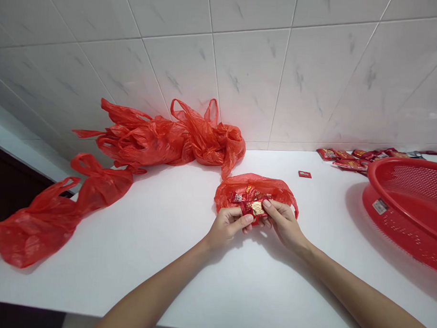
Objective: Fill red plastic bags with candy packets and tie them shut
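Your left hand (231,225) and right hand (284,223) share a grip clamped on a small, rectangular red-and-cream packet (257,208) at the near side of an open, thin red plastic bag (223,193) on the white bench (129,261); a round red plastic basket (403,216) stands right.

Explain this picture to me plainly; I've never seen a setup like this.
There is no machine here. The grip is simply a person's bare left hand and right hand. The single picture comes from a camera worn on that person's head, looking forward and down.

Both hands hold a small red packet with a cream label over an open red bag with more packets inside. On the white table, bunched red bags sit along the left and back. On the right are a red plastic basket, a lone small packet and a packet pile.
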Demonstrator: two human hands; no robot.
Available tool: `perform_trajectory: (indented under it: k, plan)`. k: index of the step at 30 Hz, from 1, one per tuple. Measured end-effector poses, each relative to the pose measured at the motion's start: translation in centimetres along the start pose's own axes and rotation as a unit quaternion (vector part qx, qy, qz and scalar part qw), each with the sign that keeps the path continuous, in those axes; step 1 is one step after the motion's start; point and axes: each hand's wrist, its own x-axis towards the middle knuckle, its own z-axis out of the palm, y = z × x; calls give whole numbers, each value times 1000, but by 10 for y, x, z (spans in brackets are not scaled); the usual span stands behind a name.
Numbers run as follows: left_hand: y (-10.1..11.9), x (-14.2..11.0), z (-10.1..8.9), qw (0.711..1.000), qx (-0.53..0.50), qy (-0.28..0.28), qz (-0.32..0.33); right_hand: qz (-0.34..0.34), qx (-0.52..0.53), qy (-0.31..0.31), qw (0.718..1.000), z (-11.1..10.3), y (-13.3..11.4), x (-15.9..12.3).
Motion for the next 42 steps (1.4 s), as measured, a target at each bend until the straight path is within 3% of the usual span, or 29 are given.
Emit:
perform_trajectory:
  k: [17, 24, 33, 42]
  plan:
    - [7, -2, -3, 998, -14, -61, 0, 76, 140, -50, 986, 5, -4, -1]
    - [3, -2, -2, 1000, -4, -25, 7, 60, 79, -24, 995, 2, -5, -1]
    - [1, -2, -2, 1000, -27, 11, -10, 19, 30, -41, 999, 2, -7, -2]
    - [8, -4, 3, 1000, 6, -1, -4, -5, -34, -44, 998, 1, -5, -3]
